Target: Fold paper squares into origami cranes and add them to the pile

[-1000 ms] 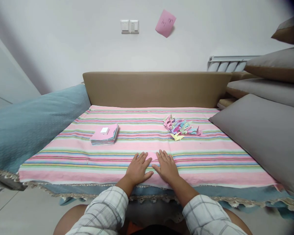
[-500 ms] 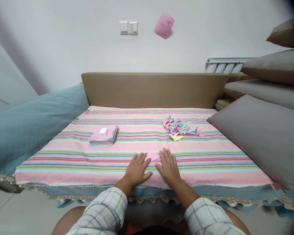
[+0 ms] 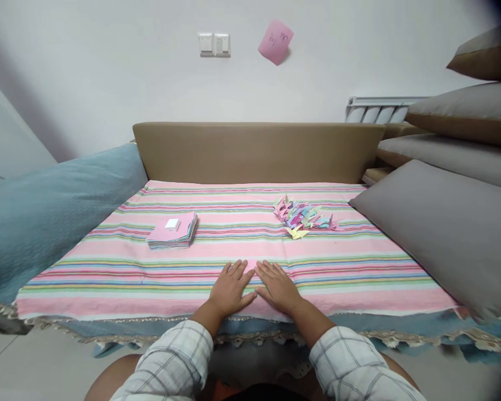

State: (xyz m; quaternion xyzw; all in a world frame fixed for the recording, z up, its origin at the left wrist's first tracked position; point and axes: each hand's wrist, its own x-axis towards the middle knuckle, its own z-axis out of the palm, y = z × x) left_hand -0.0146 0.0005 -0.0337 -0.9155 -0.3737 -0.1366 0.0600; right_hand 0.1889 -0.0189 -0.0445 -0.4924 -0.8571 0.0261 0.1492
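Pink folded paper lies on the striped cloth close to the front edge, mostly covered by my hands. My left hand rests flat over its left part, fingers stretched out. From the other side my right hand lies flat over its right part, fingers extended. The thumbs come close to each other below the paper. Further back on the right is a heap of small folded paper cranes in several colours. A stack of coloured paper sheets with a small white block on top lies back left.
A brown backrest runs along the back against the wall. Grey cushions are piled on the right, and a blue-covered armrest bounds the left. On the wall are light switches and a pink note.
My right hand has slid left over the pink paper, hiding more of it and nearing my left hand. My left hand stays on the paper. The view has shifted slightly.
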